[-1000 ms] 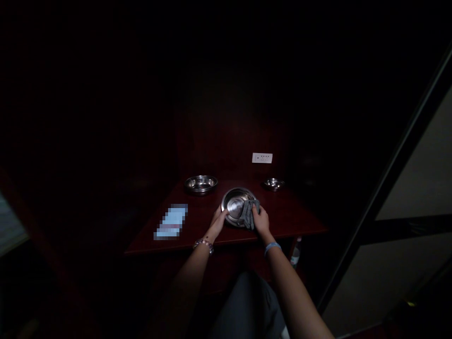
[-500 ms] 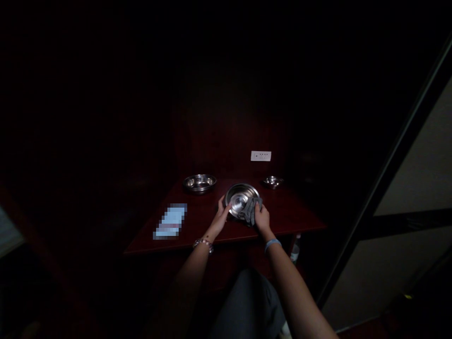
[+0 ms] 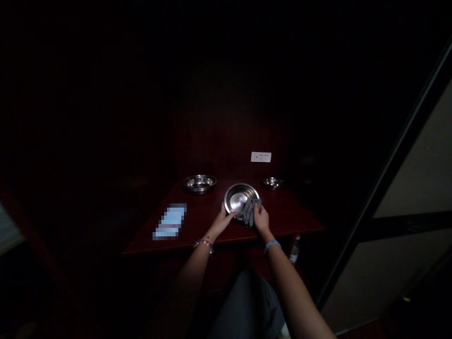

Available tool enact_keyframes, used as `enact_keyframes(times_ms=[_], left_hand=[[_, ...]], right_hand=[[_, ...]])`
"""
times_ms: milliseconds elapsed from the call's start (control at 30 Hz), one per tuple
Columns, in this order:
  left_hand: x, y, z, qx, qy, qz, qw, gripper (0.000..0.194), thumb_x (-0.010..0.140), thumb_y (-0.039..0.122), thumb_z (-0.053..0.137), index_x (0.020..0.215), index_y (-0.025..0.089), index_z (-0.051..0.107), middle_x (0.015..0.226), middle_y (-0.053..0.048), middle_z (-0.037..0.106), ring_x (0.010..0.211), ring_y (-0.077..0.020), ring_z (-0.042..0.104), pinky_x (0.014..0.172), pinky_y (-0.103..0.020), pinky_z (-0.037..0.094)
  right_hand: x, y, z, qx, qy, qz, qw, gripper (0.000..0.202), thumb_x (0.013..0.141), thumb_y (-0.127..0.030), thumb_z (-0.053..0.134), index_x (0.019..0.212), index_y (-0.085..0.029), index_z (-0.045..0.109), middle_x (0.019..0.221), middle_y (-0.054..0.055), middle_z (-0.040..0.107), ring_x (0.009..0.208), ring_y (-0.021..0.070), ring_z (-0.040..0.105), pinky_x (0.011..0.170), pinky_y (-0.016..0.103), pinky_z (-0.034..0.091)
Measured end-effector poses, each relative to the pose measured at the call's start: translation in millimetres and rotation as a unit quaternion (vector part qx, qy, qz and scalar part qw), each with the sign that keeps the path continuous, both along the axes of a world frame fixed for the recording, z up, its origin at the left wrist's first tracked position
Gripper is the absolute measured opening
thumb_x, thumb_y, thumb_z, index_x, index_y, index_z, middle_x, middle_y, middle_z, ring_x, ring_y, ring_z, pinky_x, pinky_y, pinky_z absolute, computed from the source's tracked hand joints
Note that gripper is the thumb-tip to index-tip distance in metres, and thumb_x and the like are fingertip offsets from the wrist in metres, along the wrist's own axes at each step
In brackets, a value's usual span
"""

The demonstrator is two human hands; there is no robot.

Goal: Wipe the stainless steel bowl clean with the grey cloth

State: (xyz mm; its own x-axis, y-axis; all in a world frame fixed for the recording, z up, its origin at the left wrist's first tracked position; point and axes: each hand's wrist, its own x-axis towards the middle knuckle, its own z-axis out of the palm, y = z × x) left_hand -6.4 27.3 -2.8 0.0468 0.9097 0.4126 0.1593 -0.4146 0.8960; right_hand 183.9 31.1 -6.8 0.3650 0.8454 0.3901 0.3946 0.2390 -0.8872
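Head view: both bare arms reach forward and slightly inward from the lower edge, the left forearm (image 3: 194, 270) slanting up to the right and the right forearm (image 3: 293, 282) slanting up to the left, so that the hands meet close together over the front half of the dark red table (image 3: 201, 226). The left hand (image 3: 221, 223) is clamped on the near left side of a shiny metal bowl (image 3: 240, 197), its thumb laid along the near rim and its fingers spread at the outer wall. The right hand (image 3: 261, 219) is closed on a bunched grey cloth (image 3: 249, 214) — thumb on top — and the cloth hangs over the near right part of the rim and into the bowl. The bowl thus sits just beyond and between the two hands, its opening tipped toward the person; whether its base touches the table, I cannot tell. A beaded bracelet (image 3: 204, 243) circles the left wrist and a blue band (image 3: 272, 245) the right. Farther back stand a wide metal dish (image 3: 199, 190), to the left, and a small metal dish (image 3: 273, 184), to the right — below a white socket panel (image 3: 261, 157). Near the table's left edge lies a pale blue item (image 3: 171, 220), blurred into blocks.
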Motion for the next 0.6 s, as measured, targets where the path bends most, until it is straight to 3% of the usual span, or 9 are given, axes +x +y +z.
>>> enact_keyframes(times_ms=[200,400,600], left_hand=[[0.9,0.3,3.0,-0.013,-0.050,-0.015,0.999,0.075,0.082,0.025,0.068,0.150,0.017,0.039,0.151,-0.012,0.055,0.140,-0.0271,0.051,0.122,-0.037,0.033],[-3.7,-10.7,16.5,-0.036,-0.068,-0.016,0.997,0.053,0.086,0.023,0.058,0.137,0.013,0.054,0.143,-0.013,0.062,0.136,-0.0313,0.053,0.118,-0.041,0.038],[-9.0,-2.9,7.7,-0.049,-0.076,-0.003,0.996,0.038,0.086,0.025,0.051,0.117,0.010,0.066,0.122,-0.013,0.073,0.121,-0.0320,0.062,0.112,-0.042,0.044]], right_hand=[[-0.9,-1.6,-0.9,0.007,0.015,0.011,1.000,0.051,0.097,-0.058,0.045,0.109,-0.018,0.074,0.108,0.014,0.079,0.101,0.0248,0.073,0.086,0.029,0.053],[-1.2,-2.1,0.0,0.019,0.042,0.019,0.999,0.051,0.096,-0.058,0.047,0.114,-0.018,0.073,0.114,0.014,0.077,0.105,0.0253,0.072,0.091,0.031,0.052],[0.7,-2.2,1.1,0.033,0.051,0.041,0.997,0.050,0.093,-0.058,0.052,0.114,-0.019,0.074,0.114,0.013,0.078,0.105,0.0256,0.071,0.093,0.032,0.052]])
